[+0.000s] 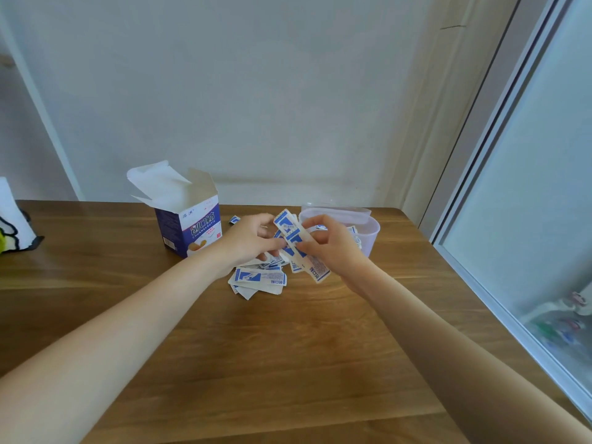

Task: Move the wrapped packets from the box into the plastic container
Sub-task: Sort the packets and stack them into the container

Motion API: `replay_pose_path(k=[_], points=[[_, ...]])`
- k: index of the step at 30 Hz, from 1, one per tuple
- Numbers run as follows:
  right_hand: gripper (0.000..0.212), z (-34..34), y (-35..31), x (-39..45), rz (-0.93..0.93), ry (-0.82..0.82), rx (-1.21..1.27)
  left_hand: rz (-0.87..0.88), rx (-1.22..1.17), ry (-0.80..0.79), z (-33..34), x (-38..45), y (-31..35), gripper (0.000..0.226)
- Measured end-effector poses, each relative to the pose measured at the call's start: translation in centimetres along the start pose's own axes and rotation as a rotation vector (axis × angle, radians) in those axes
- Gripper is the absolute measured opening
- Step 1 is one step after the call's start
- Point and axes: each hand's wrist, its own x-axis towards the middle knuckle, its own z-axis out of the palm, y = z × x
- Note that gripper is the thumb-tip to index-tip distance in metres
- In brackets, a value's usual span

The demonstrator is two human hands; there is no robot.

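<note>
A blue and white box [189, 224] stands open on the wooden table [224, 347], with a white leaflet sticking out of its top. Several blue and white wrapped packets [258, 278] lie in a loose pile on the table in front of my hands. My right hand [330, 243] grips a bunch of packets [299, 243] above the pile. My left hand [253, 238] pinches the same bunch from the left side. The clear plastic container [368, 233] stands just behind my right hand, with some packets inside it.
A white and black object with a yellow patch [14, 229] lies at the table's left edge. A white wall stands behind the table. A glass sliding door [528, 203] runs along the right side.
</note>
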Motion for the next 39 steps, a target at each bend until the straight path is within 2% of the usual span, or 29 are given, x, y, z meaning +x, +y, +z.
replay_pose_path(k=[2,5,6,8,10,12,14,16,18,21,23,26,29,35,39], points=[[0.03,-0.1,0.1,-0.2,-0.048,-0.031,-0.135,0.027,0.069,-0.009,0.2,-0.1,-0.2,0.018],[0.025,-0.2,0.2,-0.3,-0.158,-0.011,-0.331,0.06,0.143,-0.001,0.5,-0.2,-0.5,0.013],[0.024,-0.3,0.2,-0.3,-0.199,0.017,-0.4,0.071,0.218,-0.006,0.5,-0.3,-0.6,0.013],[0.023,-0.8,0.4,-0.2,-0.295,0.045,-0.565,0.089,0.523,-0.016,0.1,-0.4,-1.1,0.01],[0.023,-1.0,1.1,-0.3,-0.349,-0.022,-0.737,0.06,0.76,-0.037,-0.5,-0.7,-2.1,0.015],[0.027,-0.7,2.3,-0.7,-0.337,-0.15,-0.917,0.005,0.862,-0.086,-1.0,-0.9,-3.1,0.023],[0.032,-0.4,3.4,-1.2,-0.324,-0.226,-1.026,-0.025,0.901,-0.121,-1.1,-1.0,-3.7,0.019],[0.031,-0.3,3.7,-1.3,-0.314,-0.214,-0.976,-0.055,0.862,-0.109,-1.1,-1.0,-4.0,0.011],[0.028,-0.5,3.3,-1.3,-0.266,-0.158,-0.827,-0.076,0.808,-0.081,-1.1,-0.9,-3.9,0.014],[0.019,-0.8,2.3,-0.8,-0.261,-0.05,-0.639,-0.065,0.724,0.021,-1.3,-0.8,-3.4,0.009],[0.017,-0.8,1.5,-0.6,-0.285,-0.048,-0.582,-0.037,0.662,0.074,-1.6,-1.0,-2.7,0.007],[0.021,-0.2,0.8,-0.2,-0.363,-0.109,-0.614,0.031,0.624,-0.011,-1.5,-0.9,-1.5,0.005],[0.017,0.4,0.8,-0.3,-0.354,-0.132,-0.641,0.074,0.669,-0.113,-0.3,-0.7,-0.7,0.019],[0.022,-1.2,2.6,-0.8,-0.333,-0.021,-0.705,0.101,0.673,-0.147,0.9,-0.9,-0.5,0.027],[0.019,-1.7,4.2,-1.1,-0.33,-0.084,-0.787,0.053,0.667,-0.184,2.5,-1.0,-1.2,0.033]])
